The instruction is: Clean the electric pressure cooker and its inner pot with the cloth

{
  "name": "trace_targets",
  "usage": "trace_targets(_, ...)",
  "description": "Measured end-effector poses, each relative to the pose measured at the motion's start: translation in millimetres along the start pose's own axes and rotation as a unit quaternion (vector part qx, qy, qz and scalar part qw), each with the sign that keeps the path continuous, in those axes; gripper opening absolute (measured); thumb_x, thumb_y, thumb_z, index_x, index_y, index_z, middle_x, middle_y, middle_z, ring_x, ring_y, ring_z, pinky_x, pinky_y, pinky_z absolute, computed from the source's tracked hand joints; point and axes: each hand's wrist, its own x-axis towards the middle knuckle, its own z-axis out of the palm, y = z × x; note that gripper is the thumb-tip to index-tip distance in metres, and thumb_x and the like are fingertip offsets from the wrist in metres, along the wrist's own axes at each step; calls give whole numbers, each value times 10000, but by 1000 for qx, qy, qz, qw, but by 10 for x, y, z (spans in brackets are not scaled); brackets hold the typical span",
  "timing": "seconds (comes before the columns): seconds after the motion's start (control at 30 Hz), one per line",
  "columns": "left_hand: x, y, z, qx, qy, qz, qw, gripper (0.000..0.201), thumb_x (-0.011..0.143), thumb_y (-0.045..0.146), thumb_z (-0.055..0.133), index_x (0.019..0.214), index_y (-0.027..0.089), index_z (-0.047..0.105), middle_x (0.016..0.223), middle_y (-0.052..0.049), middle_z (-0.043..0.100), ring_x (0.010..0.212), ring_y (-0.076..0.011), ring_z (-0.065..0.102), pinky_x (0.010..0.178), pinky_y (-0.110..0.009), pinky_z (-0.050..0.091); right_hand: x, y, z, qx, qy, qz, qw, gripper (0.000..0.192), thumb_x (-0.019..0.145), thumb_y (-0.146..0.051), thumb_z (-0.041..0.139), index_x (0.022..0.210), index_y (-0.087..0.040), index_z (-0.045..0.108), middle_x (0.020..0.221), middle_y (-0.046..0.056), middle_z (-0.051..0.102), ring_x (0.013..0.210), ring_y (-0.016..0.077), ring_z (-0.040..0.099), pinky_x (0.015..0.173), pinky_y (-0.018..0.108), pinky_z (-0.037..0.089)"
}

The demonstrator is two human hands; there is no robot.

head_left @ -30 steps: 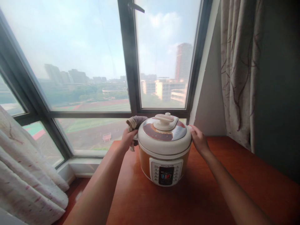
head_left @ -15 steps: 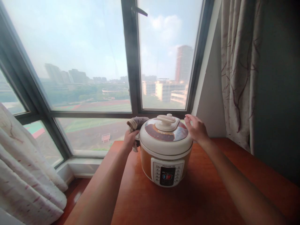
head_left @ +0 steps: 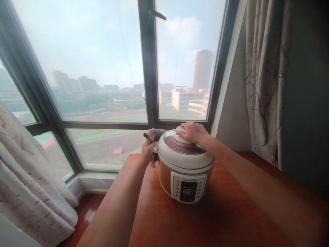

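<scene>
Where inspected from the head view, found electric pressure cooker [head_left: 186,168] upright on the bench [head_left: 205,219], set toward the far left part of it and close under the window [head_left: 102,68]. Noted control panel [head_left: 189,188] turned to the near side, so readable from the standing position. Recorded lid [head_left: 185,156] seated level on the body, with no gap visible along the rim.

Found right grip [head_left: 194,132] laid on top of the lid and closed over the lid knob [head_left: 180,140], fingers curled round its far and left sides, palm above. Judged a hold suited to turning or lifting from the centre, where the lid balances. Could not see the knob's far side under the fingers.

Found left grip [head_left: 147,152] clamped on a grey-brown cloth [head_left: 155,133] and pressed with it against the far left shoulder of the cooker, at rim height. Judged the cloth bunched upward above the thumb, only its lower part against the casing. Judged this contact to steady the pot from the side opposite the other arm. Could not tell whether in contact with lid edge or body only.

Noted patterned curtain [head_left: 264,79] hanging at far right, well apart from the cooker, and pale curtain [head_left: 31,185] gathered at near left, below bench level.
</scene>
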Motion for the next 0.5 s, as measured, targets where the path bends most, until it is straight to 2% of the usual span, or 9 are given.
trace_targets(0.2,-15,-2,-5,3,9,2,1000,359,601,324,718,904,131,720,782,-54,722,740,-237,652,653,-317,522,172,82,-100,23,32,11,999,458,854,-632,566,998,-248,769,963,91,774,945,294,700,811,362,501)
trace_targets(0.37,-6,-21,-30,16,2,-3,1000,354,615,362,726,885,134,708,753,-45,703,690,-215,638,633,-309,513,332,317,-437,63,122,29,990,496,847,-592,612,1072,-180,770,982,114,769,968,314,693,857,396,494)
trace_targets(0.5,-8,-26,-44,28,7,-5,1000,339,628,376,738,859,130,705,740,-44,692,683,-211,626,629,-310,506,256,595,-739,61,170,50,982,496,868,-520,647,1186,-147,724,963,107,760,913,273,688,824,368,469)
